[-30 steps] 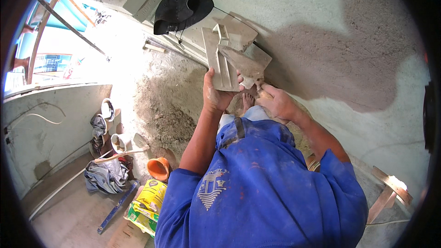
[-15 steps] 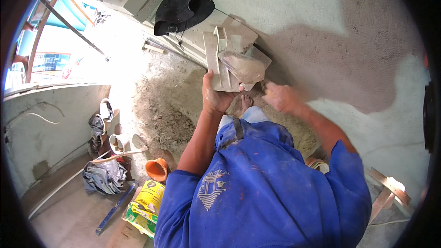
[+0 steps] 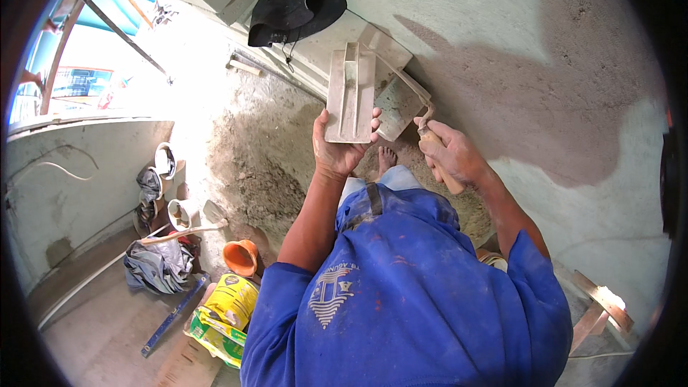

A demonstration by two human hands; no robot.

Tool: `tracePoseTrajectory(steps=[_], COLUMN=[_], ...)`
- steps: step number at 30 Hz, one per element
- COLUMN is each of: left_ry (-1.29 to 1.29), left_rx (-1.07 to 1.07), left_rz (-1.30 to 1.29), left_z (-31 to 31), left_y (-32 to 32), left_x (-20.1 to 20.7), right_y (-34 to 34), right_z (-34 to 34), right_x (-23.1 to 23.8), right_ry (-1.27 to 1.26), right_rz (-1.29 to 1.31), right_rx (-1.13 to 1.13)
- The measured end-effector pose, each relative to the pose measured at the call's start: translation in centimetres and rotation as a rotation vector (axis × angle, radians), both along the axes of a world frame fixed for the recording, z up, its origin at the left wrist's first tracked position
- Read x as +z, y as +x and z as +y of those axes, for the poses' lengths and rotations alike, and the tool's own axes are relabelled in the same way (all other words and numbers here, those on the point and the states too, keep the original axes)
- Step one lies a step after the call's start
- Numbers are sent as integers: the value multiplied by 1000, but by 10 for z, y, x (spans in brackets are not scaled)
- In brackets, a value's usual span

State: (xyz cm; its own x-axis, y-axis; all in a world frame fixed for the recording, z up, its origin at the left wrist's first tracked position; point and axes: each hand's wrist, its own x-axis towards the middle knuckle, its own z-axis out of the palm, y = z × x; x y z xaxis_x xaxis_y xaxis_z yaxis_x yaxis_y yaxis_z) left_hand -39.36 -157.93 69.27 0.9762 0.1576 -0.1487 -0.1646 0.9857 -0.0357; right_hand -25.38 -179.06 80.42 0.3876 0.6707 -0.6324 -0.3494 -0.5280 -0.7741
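My left hand (image 3: pixel 342 149) is closed round the lower end of a grey plastering float (image 3: pixel 332 111). Its thumb lies on one long side and its fingertips show at the other. A ribbed handle (image 3: pixel 351 89) runs along the float's upward face. To the right, my right hand (image 3: pixel 459 152) grips a trowel by its wooden handle (image 3: pixel 441 163). The trowel's blade (image 3: pixel 396 70) is seen edge-on, slanting up and left toward the float's far end, and its bent metal neck shows above my fingers.
A black cap (image 3: pixel 297 14) rests on pale blocks (image 3: pixel 373 36) beyond the float. Rough plaster (image 3: pixel 573 79) partly covers the wall at right. On the left lie an orange pot (image 3: pixel 241 256), yellow bags (image 3: pixel 233 297), a blue level (image 3: pixel 172 319) and a grey bundle (image 3: pixel 158 266).
The trowel has swung off the float to the right, and its blade has turned from flat to edge-on. My right hand has shifted right. My left hand still holds the float, now seen squarely.
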Motion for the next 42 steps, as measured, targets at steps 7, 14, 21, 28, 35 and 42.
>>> tracePoseTrajectory(steps=[7,14,21,28,35,42], left_ry=[-1,19,39,116,157,287], left_rx=[10,-12,-25,-42,-39,-80], left_rz=[-11,47,52,117,119,226], left_z=[1,1,-1,-4,-1,-5], left_y=[-2,-7,-6,-12,-17,-26], left_x=[1,-7,-6,-15,-28,-31], right_y=[-15,-22,-26,-40,-30,-14], right_z=[-3,-11,-8,16,27,29], right_x=[15,28,21,16,8,19], right_ry=[-21,-36,39,203,70,29], right_rz=[114,30,100,105,135,187], right_rx=[12,74,-49,-191,-90,-174])
